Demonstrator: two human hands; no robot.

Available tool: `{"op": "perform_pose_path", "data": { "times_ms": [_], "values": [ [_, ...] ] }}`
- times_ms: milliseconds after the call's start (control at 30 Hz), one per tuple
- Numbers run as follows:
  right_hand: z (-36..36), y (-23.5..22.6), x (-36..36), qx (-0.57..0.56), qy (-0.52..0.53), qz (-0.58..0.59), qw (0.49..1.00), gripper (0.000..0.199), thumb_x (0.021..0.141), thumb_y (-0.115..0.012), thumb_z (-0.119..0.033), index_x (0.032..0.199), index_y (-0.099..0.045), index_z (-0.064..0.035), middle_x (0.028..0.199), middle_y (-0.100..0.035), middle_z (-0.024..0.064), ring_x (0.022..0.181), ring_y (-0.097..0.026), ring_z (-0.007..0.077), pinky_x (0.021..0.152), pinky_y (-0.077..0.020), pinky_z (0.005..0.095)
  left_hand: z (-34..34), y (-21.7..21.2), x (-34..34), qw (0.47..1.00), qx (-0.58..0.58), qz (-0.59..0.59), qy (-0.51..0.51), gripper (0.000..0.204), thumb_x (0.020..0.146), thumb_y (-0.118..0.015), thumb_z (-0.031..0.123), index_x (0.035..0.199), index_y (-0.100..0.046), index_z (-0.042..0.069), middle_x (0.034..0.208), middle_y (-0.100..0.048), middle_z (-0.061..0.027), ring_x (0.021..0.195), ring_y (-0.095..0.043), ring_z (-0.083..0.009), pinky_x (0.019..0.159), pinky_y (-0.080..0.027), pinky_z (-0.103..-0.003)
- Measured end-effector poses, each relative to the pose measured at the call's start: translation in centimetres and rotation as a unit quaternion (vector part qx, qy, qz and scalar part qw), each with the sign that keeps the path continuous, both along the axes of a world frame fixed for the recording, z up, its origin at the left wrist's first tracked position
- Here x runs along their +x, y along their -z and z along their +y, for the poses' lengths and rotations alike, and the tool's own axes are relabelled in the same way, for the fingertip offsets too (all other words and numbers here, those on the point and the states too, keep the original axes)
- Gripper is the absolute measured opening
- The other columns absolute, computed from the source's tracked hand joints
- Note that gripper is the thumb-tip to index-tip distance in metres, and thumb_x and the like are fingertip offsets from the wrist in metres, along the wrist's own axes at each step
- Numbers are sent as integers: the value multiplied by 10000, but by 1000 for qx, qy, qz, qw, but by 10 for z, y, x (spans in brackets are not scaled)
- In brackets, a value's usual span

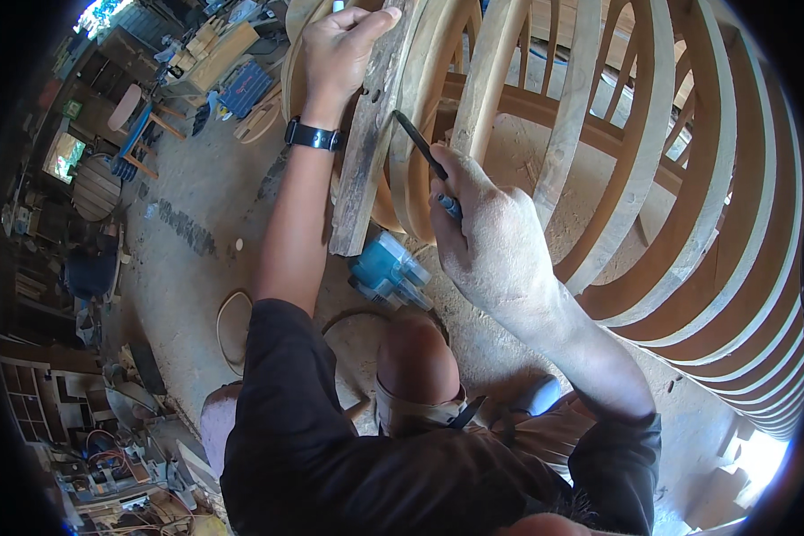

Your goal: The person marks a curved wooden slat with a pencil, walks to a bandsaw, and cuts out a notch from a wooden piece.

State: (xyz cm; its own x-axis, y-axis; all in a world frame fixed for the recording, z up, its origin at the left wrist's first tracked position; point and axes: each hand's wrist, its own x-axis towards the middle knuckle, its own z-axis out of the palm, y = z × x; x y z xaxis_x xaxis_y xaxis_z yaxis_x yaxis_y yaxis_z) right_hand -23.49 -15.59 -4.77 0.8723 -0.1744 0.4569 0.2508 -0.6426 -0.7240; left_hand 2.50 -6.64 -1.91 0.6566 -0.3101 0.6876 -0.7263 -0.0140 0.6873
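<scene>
A weathered grey-brown wooden board (363, 183) with small dark holes lies slantwise against the edge of a curved wooden rib (413, 170). My left hand (339, 55) grips its upper part, thumb along the top face, with a watch on the wrist. A small white tip (338, 5) shows beside these fingers; what it belongs to is hidden. In my right hand (496, 228) is a slim black pen-like tool (415, 138), its point touching or very near the board's right edge. A blue piece (449, 207) shows between the right fingers.
A row of curved wooden ribs (639, 192) fills the right side. Below the board, a teal power tool (389, 268) stands near my knee. A blue case (244, 89) and a stool (143, 125) stand at the far left. Tools and cables (107, 460) clutter the lower left.
</scene>
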Motion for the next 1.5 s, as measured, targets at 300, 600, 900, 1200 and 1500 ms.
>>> {"op": "perform_pose_path", "data": {
  "times_ms": [300, 600, 900, 1200, 1500],
  "values": [
    [8, 17, -13, -49, -25, 47, 997, 531, 866, -645, 14, 1372, -488, 25, 781, -675, 199, 724, -733, 374, 613, -573, 439, 3, 7, 19, 1000, -11, -12, -3, 220, 900, -780, 237, 851, -791, 23, 650, -489, 132, 581, -352, 2, 543, -250, -220],
    [-6, 4, -26, -46, -17, -35, 998, 415, 922, -630, -14, 1334, -575, -12, 659, -665, 140, 598, -714, 316, 545, -558, 412, -3, 0, 2, 1000, -7, -5, 10, 257, 867, -812, 238, 787, -774, -4, 581, -499, 107, 543, -393, -4, 501, -283, -226],
    [-96, -163, 54, -122, 236, -30, 964, 225, 896, -592, -136, 936, -771, -5, 646, -656, 127, 577, -628, 185, 590, -496, 365, 0, -2, -1, 1000, -10, 16, 0, 255, 883, -799, 227, 781, -771, -5, 570, -508, 99, 533, -388, -2, 494, -275, -227],
    [-180, -164, 213, -527, 238, 119, 807, 133, 830, -702, -195, 879, -793, -110, 783, -756, 80, 707, -723, 223, 613, -533, 406, -3, -3, 0, 999, -23, 38, 18, 259, 882, -803, 210, 733, -750, 4, 558, -486, 101, 523, -386, 1, 488, -264, -226],
    [-186, -157, 234, -675, 210, 125, 696, 149, 853, -714, -276, 947, -816, -222, 887, -790, 8, 783, -741, 201, 609, -529, 420, -7, 0, -1, 999, -26, 19, 18, 256, 886, -800, 205, 734, -747, 5, 555, -486, 99, 519, -385, 3, 485, -264, -224]
  ]
}}
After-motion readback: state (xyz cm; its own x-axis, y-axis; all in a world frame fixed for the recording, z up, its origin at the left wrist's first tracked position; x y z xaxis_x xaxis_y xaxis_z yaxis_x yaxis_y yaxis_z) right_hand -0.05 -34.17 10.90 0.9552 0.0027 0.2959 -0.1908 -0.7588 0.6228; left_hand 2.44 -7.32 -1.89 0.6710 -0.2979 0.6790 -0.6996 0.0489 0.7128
